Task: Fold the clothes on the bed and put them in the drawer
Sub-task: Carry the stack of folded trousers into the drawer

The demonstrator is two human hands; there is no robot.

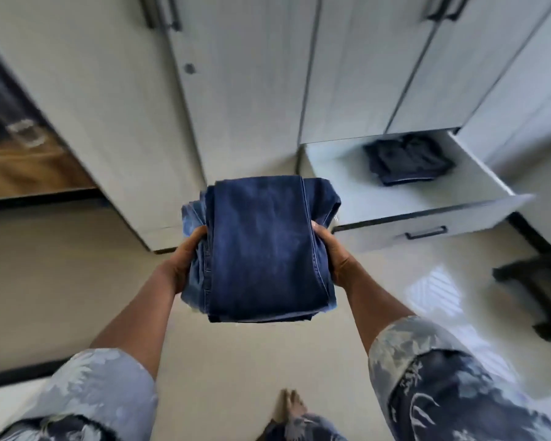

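Observation:
A folded stack of dark blue jeans [263, 246] is held in mid-air in front of me, above the floor. My left hand [185, 259] grips its left side and my right hand [331, 253] grips its right side, thumbs on top, fingers hidden underneath. To the right and beyond the stack, a white drawer [427, 218] stands pulled open at the foot of the wardrobe. A dark folded garment [407, 160] lies at the back of the drawer. The bed is out of view.
White wardrobe doors [245, 90] with black handles fill the wall ahead. A mirror or dark panel [16, 138] is at the left. A black chair base [541, 291] stands on the glossy floor at the right. My bare foot [291, 405] shows below.

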